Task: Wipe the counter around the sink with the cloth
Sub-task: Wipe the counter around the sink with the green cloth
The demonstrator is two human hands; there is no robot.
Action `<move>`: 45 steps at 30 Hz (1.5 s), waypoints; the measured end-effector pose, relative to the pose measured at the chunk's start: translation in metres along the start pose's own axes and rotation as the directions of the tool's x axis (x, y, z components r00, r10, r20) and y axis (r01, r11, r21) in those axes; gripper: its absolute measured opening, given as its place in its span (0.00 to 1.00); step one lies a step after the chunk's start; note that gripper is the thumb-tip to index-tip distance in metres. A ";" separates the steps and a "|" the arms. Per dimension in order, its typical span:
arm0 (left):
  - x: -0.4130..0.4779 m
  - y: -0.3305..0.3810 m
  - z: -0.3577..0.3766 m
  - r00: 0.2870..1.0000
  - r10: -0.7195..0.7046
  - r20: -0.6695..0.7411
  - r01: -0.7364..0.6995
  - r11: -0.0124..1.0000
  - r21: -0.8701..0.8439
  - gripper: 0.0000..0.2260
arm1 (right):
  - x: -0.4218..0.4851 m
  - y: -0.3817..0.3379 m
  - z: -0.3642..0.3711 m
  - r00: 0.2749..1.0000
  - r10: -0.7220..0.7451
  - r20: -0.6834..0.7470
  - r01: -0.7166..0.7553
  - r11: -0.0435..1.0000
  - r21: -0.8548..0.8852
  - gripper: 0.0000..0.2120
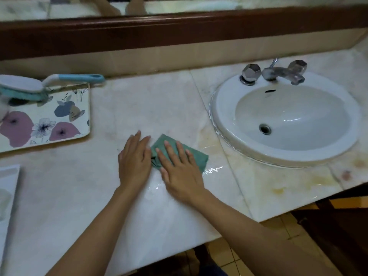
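Note:
A folded green cloth [197, 156] lies on the pale marble counter [151, 100], left of the white oval sink [286, 120]. My right hand [179, 168] presses flat on the cloth with straight fingers. My left hand [134, 162] rests flat on the counter beside it, its fingers touching the cloth's left edge. A wet sheen shows on the marble just in front of and to the right of the cloth. Yellowish stains mark the counter around the sink's front rim.
A flowered tray [65, 114] at the back left carries a blue and white scrub brush [29, 86]. Chrome taps [274, 73] stand behind the sink basin. A white object [8, 188] lies at the left edge. The counter's front edge drops to a tiled floor [249, 253].

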State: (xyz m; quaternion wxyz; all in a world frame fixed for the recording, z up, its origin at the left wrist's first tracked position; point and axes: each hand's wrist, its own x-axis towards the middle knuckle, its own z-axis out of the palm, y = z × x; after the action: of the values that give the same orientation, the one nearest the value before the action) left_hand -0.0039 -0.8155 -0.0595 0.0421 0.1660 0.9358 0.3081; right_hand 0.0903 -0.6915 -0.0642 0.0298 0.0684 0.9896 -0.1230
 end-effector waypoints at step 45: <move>-0.002 0.011 0.004 0.999 0.004 0.040 -0.013 0.972 0.234 0.20 | -0.126 0.108 -0.031 0.912 0.410 -0.026 -0.410 0.912 0.004 0.28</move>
State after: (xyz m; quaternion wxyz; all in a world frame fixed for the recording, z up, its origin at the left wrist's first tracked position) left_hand 0.0019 -0.8055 -0.0568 0.0392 0.1799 0.9639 0.1924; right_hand 0.2292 -0.5964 -0.0507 0.0421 0.2760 0.9536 -0.1124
